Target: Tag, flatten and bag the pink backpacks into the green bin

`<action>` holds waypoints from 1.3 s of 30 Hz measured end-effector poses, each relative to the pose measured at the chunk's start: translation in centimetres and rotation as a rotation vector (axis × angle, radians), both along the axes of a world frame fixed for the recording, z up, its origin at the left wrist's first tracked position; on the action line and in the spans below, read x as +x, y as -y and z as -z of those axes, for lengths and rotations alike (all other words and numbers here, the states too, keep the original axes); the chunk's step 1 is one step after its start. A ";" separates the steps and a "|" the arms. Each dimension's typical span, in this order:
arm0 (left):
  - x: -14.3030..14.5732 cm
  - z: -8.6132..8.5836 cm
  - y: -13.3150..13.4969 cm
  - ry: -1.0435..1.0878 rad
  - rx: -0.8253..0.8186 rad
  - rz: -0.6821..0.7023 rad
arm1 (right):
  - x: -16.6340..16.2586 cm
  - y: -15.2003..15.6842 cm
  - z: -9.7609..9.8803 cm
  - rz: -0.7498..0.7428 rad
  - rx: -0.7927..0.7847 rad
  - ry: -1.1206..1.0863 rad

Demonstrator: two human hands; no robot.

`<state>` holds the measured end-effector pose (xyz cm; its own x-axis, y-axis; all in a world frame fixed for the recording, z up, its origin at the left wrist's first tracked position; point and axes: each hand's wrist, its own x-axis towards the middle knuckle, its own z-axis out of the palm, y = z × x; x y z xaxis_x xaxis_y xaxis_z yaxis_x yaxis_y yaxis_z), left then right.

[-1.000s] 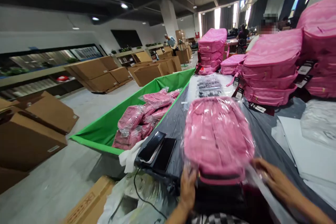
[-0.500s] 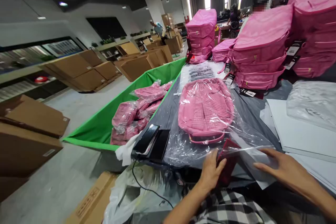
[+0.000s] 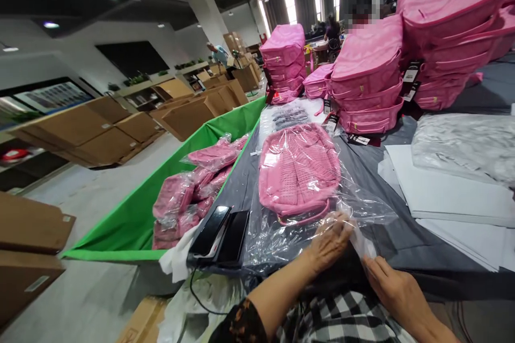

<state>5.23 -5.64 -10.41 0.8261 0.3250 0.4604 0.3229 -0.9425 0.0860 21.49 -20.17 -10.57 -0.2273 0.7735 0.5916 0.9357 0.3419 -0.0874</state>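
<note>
A pink backpack (image 3: 300,169) lies flat on the grey-covered table inside a clear plastic bag (image 3: 273,236). The bag's open end spreads towards me, past the backpack's handle loop. My left hand (image 3: 333,238) is closed on the bag's near edge, just below that loop. Lower and to the right, my right hand (image 3: 388,281) pinches a bunched whitish strip of the same edge. That strip runs taut between the two hands. Whether anything else is under my left fingers is hidden.
Stacked pink backpacks (image 3: 366,77) stand behind, hang tags dangling. White sheets (image 3: 446,185) and a pile of clear bags (image 3: 462,142) lie right. Left are a phone (image 3: 211,230), a dark case (image 3: 237,238) and a green-sided bin (image 3: 120,225) holding bagged pink items. Cartons (image 3: 88,131) stand beyond.
My hands have come closer together and now grip the bag's edge, which is gathered between them. The dark red tag by my left hand is out of sight. The view has swung right.
</note>
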 end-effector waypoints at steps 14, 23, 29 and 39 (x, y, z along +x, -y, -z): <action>-0.6 -1.7 -2.2 -0.147 0.251 0.605 | 3.3 0.9 1.1 -0.007 0.021 0.009; -1.4 -2.4 -2.1 -0.127 0.339 0.531 | 3.2 4.6 4.3 -0.229 -0.050 -0.194; -1.6 -2.7 -2.3 -0.137 0.275 0.524 | 8.6 1.8 -1.0 -0.065 0.146 -0.052; -2.0 -4.8 -3.9 0.140 -0.086 0.111 | 7.0 -16.0 -9.0 -0.051 0.004 -0.462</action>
<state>3.21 -1.72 -5.63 0.7891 0.2789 0.5474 0.1967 -0.9588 0.2049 28.49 -4.22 -1.62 0.0234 0.7660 0.6424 0.7809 0.3872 -0.4901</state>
